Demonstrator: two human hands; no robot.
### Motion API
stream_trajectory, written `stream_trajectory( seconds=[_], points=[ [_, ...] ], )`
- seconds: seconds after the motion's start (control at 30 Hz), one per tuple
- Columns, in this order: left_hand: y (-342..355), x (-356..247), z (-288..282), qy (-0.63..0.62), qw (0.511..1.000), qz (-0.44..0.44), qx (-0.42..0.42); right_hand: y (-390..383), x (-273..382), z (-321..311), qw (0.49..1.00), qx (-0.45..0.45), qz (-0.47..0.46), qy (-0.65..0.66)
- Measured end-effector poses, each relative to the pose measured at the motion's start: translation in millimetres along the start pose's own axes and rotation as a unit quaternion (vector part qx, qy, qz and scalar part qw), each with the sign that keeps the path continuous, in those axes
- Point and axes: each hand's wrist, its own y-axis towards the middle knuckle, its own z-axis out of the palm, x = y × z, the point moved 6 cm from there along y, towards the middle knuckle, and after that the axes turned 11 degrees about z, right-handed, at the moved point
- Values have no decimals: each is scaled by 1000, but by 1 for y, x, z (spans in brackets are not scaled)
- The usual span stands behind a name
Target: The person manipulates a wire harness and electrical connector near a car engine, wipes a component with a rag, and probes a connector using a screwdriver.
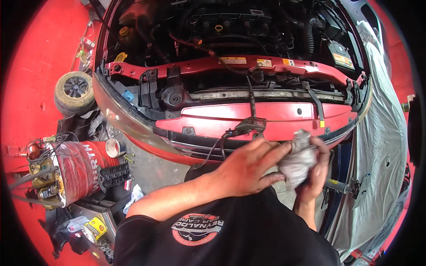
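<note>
A crumpled grey-white rag point(298, 165) is bunched between my two hands, in front of the car's nose and partly smeared by motion. My left hand point(253, 167) reaches in from the left, its fingers and thumb closed on the rag's near side. From the other side my right hand point(317, 170) wraps round the rag with bent fingers. Whether something lies inside the cloth is hidden. Just beyond my left hand, a dark latch mechanism point(249, 126) with a cable lies on the red front panel point(266, 111).
An open engine bay point(230, 31) lies ahead, crossed by a red crossmember point(195, 66). At left are a wheel point(75, 87), a red drum point(82, 168) laden with parts and cables, and a yellow can point(94, 228). A pale cover sheet point(377, 146) hangs at right.
</note>
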Motion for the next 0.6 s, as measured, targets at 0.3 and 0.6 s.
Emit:
stream_trajectory(
  seconds=[0.3,0.6],
  points=[
    [4,6,-12,-96,980,-113,-130,-26,23,44,971,128,-125,-160],
    [-104,-18,-181,-197,734,-62,-647,97,-71,3,990,-68,124,20]
  ],
)
